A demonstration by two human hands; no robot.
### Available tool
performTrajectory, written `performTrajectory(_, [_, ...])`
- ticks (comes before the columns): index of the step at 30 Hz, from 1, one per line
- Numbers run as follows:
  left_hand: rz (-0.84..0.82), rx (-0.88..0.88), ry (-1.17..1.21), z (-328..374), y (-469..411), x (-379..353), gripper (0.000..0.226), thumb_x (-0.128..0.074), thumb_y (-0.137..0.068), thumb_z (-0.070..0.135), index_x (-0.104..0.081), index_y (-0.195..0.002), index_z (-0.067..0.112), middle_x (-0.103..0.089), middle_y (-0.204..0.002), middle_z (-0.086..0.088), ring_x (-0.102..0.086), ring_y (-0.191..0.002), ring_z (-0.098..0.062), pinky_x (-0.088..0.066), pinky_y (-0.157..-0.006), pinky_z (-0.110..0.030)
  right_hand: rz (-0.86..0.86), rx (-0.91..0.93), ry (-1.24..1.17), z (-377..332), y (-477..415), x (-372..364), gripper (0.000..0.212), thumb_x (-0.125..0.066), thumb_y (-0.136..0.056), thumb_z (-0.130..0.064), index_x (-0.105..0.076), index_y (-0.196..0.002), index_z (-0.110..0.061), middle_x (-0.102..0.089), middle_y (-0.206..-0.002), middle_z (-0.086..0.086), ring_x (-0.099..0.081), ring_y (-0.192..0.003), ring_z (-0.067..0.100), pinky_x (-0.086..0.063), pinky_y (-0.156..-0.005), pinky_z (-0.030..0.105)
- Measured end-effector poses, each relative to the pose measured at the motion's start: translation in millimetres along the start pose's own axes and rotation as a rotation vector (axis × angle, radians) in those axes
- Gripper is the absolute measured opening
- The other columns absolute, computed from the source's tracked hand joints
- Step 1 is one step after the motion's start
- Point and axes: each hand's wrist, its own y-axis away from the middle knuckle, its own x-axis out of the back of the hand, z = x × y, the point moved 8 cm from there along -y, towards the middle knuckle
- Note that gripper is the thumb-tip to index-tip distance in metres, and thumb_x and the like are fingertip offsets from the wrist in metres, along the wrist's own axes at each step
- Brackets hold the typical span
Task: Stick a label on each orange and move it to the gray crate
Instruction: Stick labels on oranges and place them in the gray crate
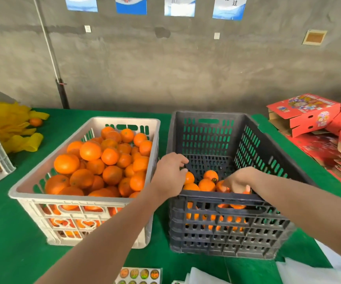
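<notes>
Both hands are down at the near end of the gray crate (212, 140) right now. The orange (221, 186) I'm after sits directly under my right hand (238, 180), close against the crate's near wall, with a few other oranges (206, 184) bunched just beside it on the crate floor. My left hand (169, 174) comes in over the crate's near left corner, and one more fruit (189, 178) lies just beside its thumb. Just left of the gray crate stands the white crate (83, 198), piled with a heap of oranges (104, 160), and my left forearm crosses its near right corner. A label sheet (138, 274) lies at the near edge of the green table cover (5, 232), between my two arms. Yellow net sleeves (12, 130) lie far off to the left, red cartons (304, 113) are stacked far to the right, both well apart from the hands. My right hand's fingers are curled down round the orange, gripping it from above. My left hand's fingers are bent loosely over the crate wall, and I cannot tell whether they hold or touch anything.
</notes>
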Motion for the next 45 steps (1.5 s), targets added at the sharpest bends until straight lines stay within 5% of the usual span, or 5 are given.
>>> performTrajectory(10, [0.212,0.102,0.183,-61.7,-13.7,53.3,0.023,-0.047,-0.097,0.010,-0.063,-0.114,0.011,-0.061,-0.105,0.000,-0.052,-0.084,-0.002,-0.036,-0.072,0.001,0.720,0.017,-0.203,1.6,8.6,68.5,0.064,-0.059,-0.091,-0.021,-0.026,-0.146,-0.021,-0.034,-0.144,0.011,-0.047,-0.122,0.032,-0.046,-0.094,0.044])
performTrajectory(15, [0.078,0.474,-0.454,-182.1,-45.3,106.3,0.061,-0.051,-0.086,0.004,-0.030,-0.143,0.004,-0.032,-0.145,-0.021,-0.033,-0.133,-0.036,-0.032,-0.108,-0.042,1.366,0.227,-0.460,-23.4,87.3,111.6,0.041,-0.061,-0.090,-0.014,-0.052,-0.130,-0.013,-0.054,-0.133,0.007,-0.048,-0.124,0.025,-0.036,-0.101,0.030])
performTrajectory(27, [0.126,0.519,-0.260,-254.3,-42.4,132.4,0.086,-0.081,-0.071,0.028,-0.033,-0.140,0.011,-0.055,-0.124,-0.021,-0.051,-0.116,-0.040,-0.042,-0.093,-0.044,1.544,0.578,-0.688,-119.6,172.4,82.2,0.018,-0.058,-0.090,-0.010,-0.064,-0.107,-0.010,-0.064,-0.101,0.000,-0.057,-0.091,0.007,-0.047,-0.081,0.021])
performTrajectory(36, [0.087,0.326,0.793,-107.4,49.3,102.9,0.091,-0.087,-0.038,0.059,-0.055,-0.119,0.031,-0.065,-0.116,0.001,-0.064,-0.104,-0.023,-0.053,-0.088,-0.048,0.327,0.137,-0.450,-158.6,21.8,-113.5,0.043,-0.046,-0.097,-0.037,-0.056,-0.124,-0.005,-0.059,-0.122,0.013,-0.056,-0.112,0.028,-0.048,-0.088,0.035])
performTrajectory(45, [-0.365,0.579,1.128,-59.1,172.9,-29.5,0.101,-0.088,-0.033,0.044,-0.055,-0.123,0.010,-0.071,-0.107,-0.003,-0.067,-0.102,-0.019,-0.052,-0.083,-0.028,0.544,0.244,-0.839,-150.3,13.3,-117.2,0.016,-0.063,-0.088,-0.015,-0.070,-0.082,-0.002,-0.071,-0.086,0.007,-0.064,-0.080,0.013,-0.050,-0.075,0.025])
